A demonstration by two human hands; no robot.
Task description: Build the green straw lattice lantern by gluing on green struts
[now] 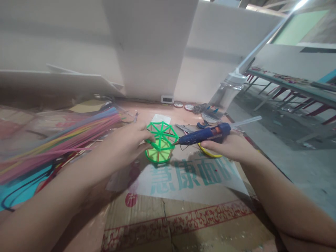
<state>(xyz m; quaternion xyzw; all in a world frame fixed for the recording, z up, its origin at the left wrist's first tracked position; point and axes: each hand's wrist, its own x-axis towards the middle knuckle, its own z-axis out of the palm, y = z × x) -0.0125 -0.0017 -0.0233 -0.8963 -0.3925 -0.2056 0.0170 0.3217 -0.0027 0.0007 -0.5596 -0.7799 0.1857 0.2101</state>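
Note:
A small green wheel-shaped frame (160, 134) with spokes on top and a yellow-green round base stands above the printed sheet. My left hand (140, 140) pinches its left rim between thumb and fingers. In my right hand (231, 145) is a blue hot glue gun (203, 135), its nozzle pointing left and at or very near the frame's right edge. A clear glue stick (248, 121) sticks out of the gun's back. Below the gun lies a yellow ring-shaped thing (210, 151), partly hidden by my right hand.
Bundles of coloured sticks (99, 129) lie blurred at the left. Scissors (182, 128) rest behind the gun. A clear bottle (227, 92) with a white cap stands back right. Printed cardboard (141, 213) covers the front; a white board (147, 52) rises behind.

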